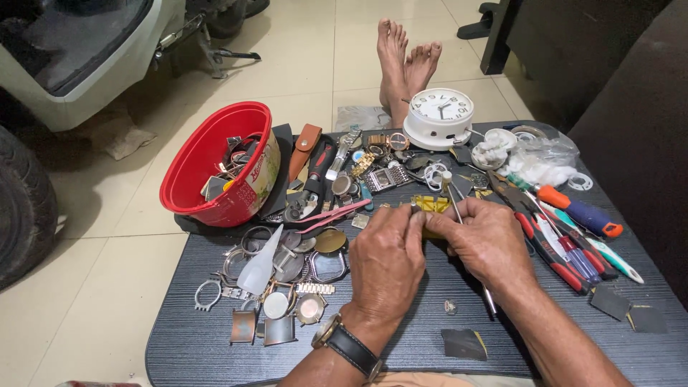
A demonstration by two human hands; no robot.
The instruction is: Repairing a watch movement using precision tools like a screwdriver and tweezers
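— What's nearest on the tabletop [201,337]?

— A dark scrap [463,343] at the near edge, and a tiny metal part [450,307] just beyond it. Then the two hands, meeting at mid-table.

— What are they working on?

— A small yellow piece [432,206]; only bits of it show past the fingers, so its shape I can't tell. The left hand [385,261], a watch [345,344] on its wrist, is curled shut, fingertips pinching the piece. The right hand [487,240] is closed too, on the piece and on a thin metal tool [457,208] that runs through its grip, tip pointing far.

— And around them?

— Left, a heap of watch cases [287,287] with a clear cone-shaped nozzle [259,266] on top. Right, red-handled pliers [548,251] and screwdrivers [580,213]. Farther, watches [373,168] crowd just beyond the fingers, with a red tub [215,168] far left, a white clock [438,117] at the far edge, and bare feet [403,64] on the floor past it.
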